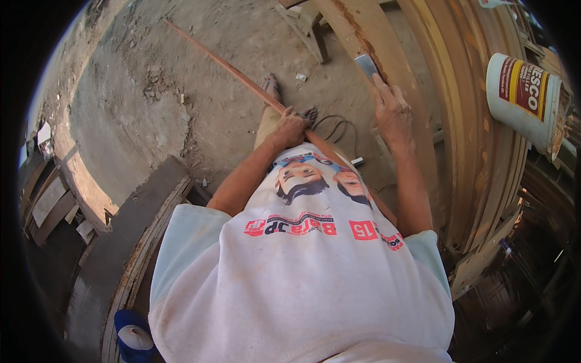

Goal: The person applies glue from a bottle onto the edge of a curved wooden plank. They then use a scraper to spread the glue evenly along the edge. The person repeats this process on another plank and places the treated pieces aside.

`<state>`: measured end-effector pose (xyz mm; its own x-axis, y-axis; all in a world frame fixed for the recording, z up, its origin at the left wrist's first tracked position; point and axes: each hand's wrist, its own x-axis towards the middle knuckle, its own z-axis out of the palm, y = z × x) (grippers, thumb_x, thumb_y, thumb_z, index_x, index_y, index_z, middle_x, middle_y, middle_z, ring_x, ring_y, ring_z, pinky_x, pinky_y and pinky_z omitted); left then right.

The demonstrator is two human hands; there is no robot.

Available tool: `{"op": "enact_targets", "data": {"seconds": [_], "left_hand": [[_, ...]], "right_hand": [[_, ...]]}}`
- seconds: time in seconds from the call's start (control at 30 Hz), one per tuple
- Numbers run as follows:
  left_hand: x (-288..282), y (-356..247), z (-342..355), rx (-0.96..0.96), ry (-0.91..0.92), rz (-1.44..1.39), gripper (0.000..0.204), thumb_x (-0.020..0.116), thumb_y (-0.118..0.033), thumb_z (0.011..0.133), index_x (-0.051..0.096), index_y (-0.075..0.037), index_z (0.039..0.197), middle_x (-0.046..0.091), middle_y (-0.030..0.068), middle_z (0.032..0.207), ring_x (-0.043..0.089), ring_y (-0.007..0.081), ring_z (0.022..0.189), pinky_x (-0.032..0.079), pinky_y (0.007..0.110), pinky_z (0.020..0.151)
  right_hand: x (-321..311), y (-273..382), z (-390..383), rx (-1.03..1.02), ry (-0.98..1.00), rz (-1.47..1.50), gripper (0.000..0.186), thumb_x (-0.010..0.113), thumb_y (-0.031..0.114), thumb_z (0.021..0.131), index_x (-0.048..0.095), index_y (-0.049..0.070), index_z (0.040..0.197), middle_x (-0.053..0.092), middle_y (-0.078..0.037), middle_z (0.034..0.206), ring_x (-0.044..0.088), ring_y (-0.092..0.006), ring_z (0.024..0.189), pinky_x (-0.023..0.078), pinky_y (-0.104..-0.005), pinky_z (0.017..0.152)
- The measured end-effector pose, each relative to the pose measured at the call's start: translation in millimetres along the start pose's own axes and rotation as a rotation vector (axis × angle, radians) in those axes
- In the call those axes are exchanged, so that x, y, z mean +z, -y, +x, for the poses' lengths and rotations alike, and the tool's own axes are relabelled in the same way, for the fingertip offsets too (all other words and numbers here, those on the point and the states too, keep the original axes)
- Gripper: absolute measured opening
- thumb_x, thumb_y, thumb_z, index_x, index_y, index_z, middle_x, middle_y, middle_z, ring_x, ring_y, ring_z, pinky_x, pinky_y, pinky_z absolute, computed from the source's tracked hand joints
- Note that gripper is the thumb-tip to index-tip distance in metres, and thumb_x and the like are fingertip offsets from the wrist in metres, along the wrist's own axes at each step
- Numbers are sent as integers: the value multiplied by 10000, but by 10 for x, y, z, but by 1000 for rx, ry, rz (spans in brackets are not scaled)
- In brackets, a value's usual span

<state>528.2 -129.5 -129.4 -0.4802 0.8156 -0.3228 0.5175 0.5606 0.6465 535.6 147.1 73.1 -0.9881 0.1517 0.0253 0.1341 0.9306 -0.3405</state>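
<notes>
My right hand (pixel 392 112) is closed around a putty knife (pixel 367 64). Its flat metal blade rests at a wide wooden plank (pixel 396 75), beside a rough brown streak of filler (pixel 359 35) that runs along the board. In front of my body, my left hand (pixel 290 128) is wrapped over a long, thin reddish wooden strip (pixel 227 68). The strip slants from the far left over the ground, passes under that hand and continues along my right side. Its near end is hidden by my shirt and arm.
At the right, several planks (pixel 469 121) stand in a row, with a white bucket (pixel 505 112) tilted above them. A wooden trestle (pixel 311 37) stands at the back. A dark cable (pixel 342 123) lies on the dirt floor. A blue-and-white cap (pixel 133 336) sits at the lower left.
</notes>
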Motion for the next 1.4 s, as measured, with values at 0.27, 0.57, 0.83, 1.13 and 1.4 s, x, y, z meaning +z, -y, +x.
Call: {"op": "enact_targets", "data": {"seconds": [0.27,0.57,0.83,1.13,1.4], "left_hand": [[10,-73,-19,-1,-12,-3,313,730,-121,759,745,-164,1069,746,108,1012,674,280,1134,297,549,1187],[-380,-162,91,-46,146,-10,243,726,-169,784,777,-129,1018,761,131,1050,683,291,1157,376,483,1088],[-1390,-549,351,-47,521,-79,467,767,-347,842,747,-96,1234,739,204,1160,690,357,1126,455,437,1072],[-1936,-130,1601,-242,-170,-1711,1004,505,-747,976,263,-8,1612,413,234,1592,428,359,1467,344,519,1225],[-2301,-510,1785,-262,-285,-1818,866,359,-683,1056,291,0,1585,434,233,1561,468,402,1427,390,573,1196]], "right_hand": [[-72,312,220,-90,-28,152,334,643,218,1015,654,136,1338,692,-179,1000,708,-401,923,562,-523,772],[-6,266,-951,394,565,161,335,548,334,1045,581,1,1049,686,-276,1117,637,-516,1068,496,-580,902],[-83,292,-1127,556,651,289,436,508,410,1037,562,-20,1085,676,-358,1056,623,-544,1088,486,-595,923],[-261,361,-900,632,606,311,428,588,417,999,568,-1,1094,685,-341,1071,634,-535,1072,497,-594,897],[-614,510,-542,521,380,173,367,682,361,968,577,32,1093,700,-277,1028,664,-499,988,513,-572,804]]}}
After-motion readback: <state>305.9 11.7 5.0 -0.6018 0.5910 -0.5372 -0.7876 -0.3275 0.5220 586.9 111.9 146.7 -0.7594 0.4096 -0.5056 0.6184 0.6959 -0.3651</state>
